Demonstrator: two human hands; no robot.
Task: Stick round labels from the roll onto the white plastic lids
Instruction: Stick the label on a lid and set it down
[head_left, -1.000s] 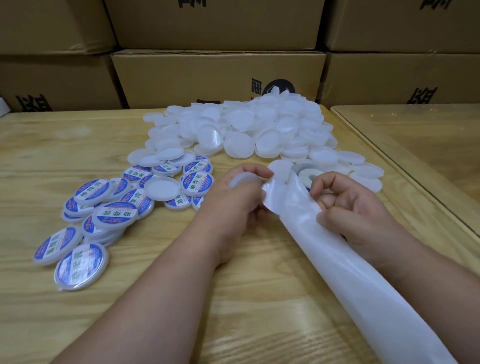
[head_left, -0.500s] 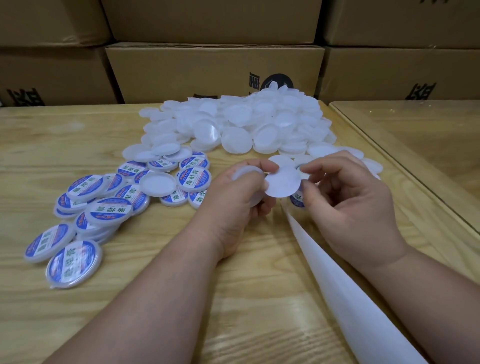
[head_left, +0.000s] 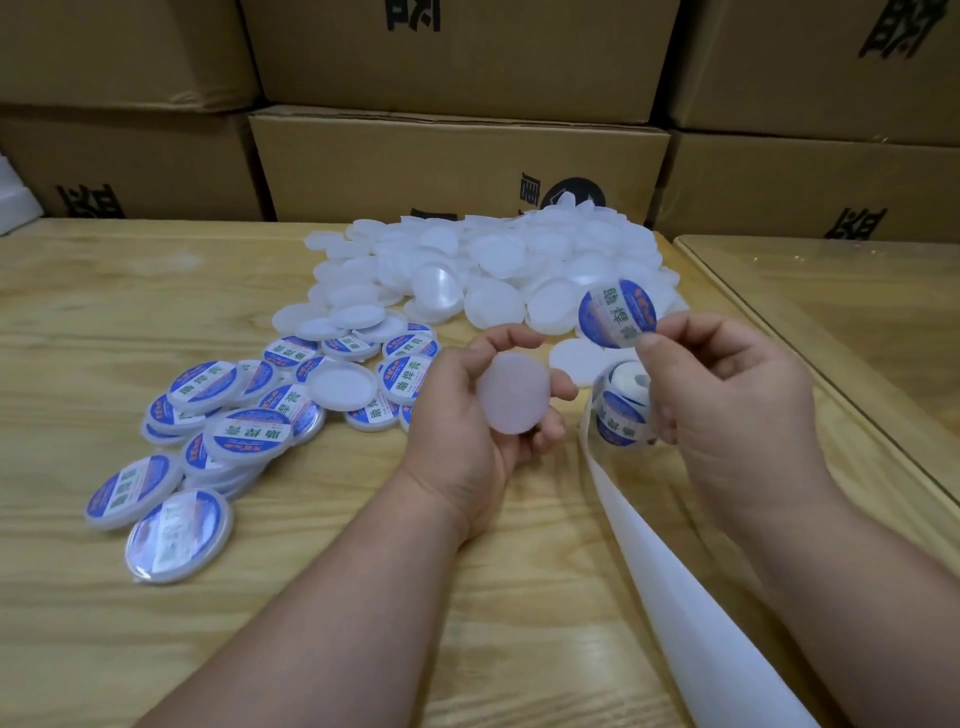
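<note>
Above the wooden table's (head_left: 130, 291) middle, the left hand (head_left: 483, 410) grips a plain round white plastic lid (head_left: 513, 392) by its rim. The right hand (head_left: 727, 395) pinches a peeled blue-and-white round label (head_left: 616, 313) at its edge; it is likely flimsy and sticky, best held by its margin.

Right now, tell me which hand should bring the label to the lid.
Right. The right hand pinches the peeled round label just above the blank lid, which the left hand holds face up.

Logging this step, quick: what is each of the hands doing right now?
Left hand: holds a blank lid.
Right hand: pinches a peeled label by its edge, roll beneath it.
</note>
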